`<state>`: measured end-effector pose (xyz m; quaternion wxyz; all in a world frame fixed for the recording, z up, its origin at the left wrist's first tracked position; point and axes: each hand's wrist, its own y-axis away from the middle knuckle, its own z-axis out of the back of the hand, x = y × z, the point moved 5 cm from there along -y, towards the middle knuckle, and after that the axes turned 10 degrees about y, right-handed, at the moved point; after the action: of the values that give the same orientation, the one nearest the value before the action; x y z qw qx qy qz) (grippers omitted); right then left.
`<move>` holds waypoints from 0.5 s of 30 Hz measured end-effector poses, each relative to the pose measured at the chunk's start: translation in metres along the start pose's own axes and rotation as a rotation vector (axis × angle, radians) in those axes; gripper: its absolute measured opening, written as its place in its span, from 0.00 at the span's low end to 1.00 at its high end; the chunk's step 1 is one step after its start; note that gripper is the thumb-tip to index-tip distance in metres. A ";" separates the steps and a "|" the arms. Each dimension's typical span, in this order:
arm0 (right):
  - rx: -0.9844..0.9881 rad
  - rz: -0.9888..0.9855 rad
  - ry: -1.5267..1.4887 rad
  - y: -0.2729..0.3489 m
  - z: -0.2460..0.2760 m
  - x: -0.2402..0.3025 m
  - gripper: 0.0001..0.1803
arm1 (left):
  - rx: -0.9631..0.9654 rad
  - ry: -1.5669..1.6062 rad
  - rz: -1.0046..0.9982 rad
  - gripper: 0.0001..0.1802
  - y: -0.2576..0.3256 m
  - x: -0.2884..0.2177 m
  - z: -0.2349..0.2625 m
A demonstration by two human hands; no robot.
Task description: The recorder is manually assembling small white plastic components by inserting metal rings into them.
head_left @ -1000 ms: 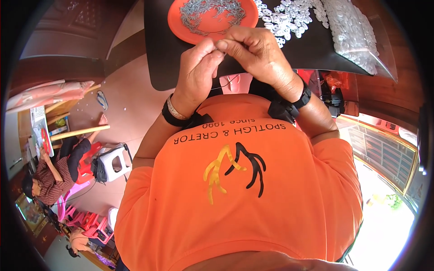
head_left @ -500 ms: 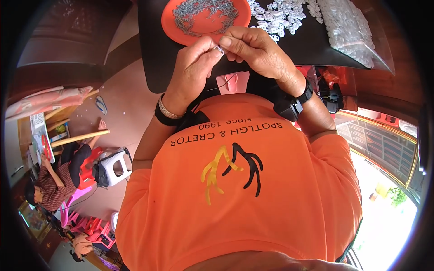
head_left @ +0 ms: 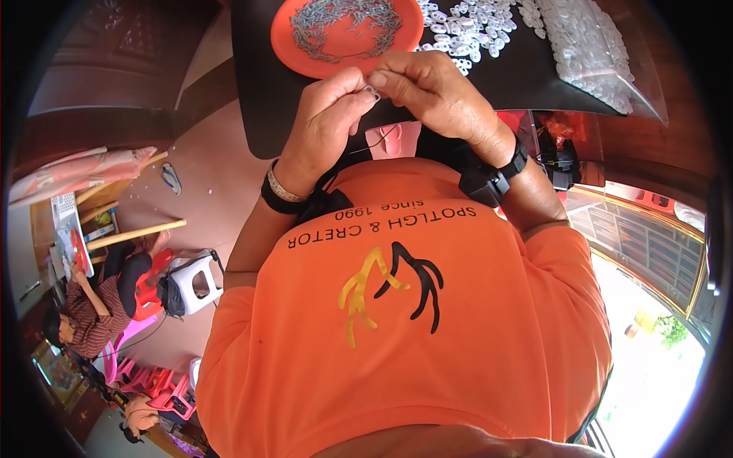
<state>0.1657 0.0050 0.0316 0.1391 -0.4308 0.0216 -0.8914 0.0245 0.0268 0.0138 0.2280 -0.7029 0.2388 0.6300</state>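
My left hand [head_left: 324,126] and my right hand [head_left: 435,95] meet fingertip to fingertip just above my chest, pinching one small pale ring-shaped part [head_left: 372,92] between them. Both wrists wear black bands. Right behind the hands lies a black table [head_left: 259,91]. On it stands an orange plate [head_left: 305,57] holding several thin grey metal pieces. Beside the plate spreads a pile of small white plastic parts [head_left: 466,27], and a clear bag [head_left: 592,57] of the same parts lies further right.
My orange shirt [head_left: 412,320] fills the lower middle. At the left, on the floor, a person [head_left: 99,305] sits near a white stool [head_left: 191,282] and red stools. A bright doorway [head_left: 649,336] opens at the lower right.
Both hands have stayed together over the table's edge, their fingers shifting slightly around the small part. The view has tilted a little.
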 end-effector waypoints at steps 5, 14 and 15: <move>-0.029 0.042 0.093 0.004 0.009 0.007 0.11 | -0.040 0.079 0.038 0.09 0.000 0.004 -0.001; -0.272 -0.089 0.677 0.020 0.089 -0.068 0.09 | -0.120 0.186 0.050 0.10 -0.001 0.009 0.008; -0.233 -0.123 0.693 0.022 0.090 -0.073 0.09 | -0.113 0.179 0.057 0.10 -0.001 0.009 0.008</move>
<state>0.2832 0.0106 0.0288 0.0198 -0.1166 0.1429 -0.9827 0.0199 0.0318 0.0039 0.1477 -0.7610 0.2423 0.5834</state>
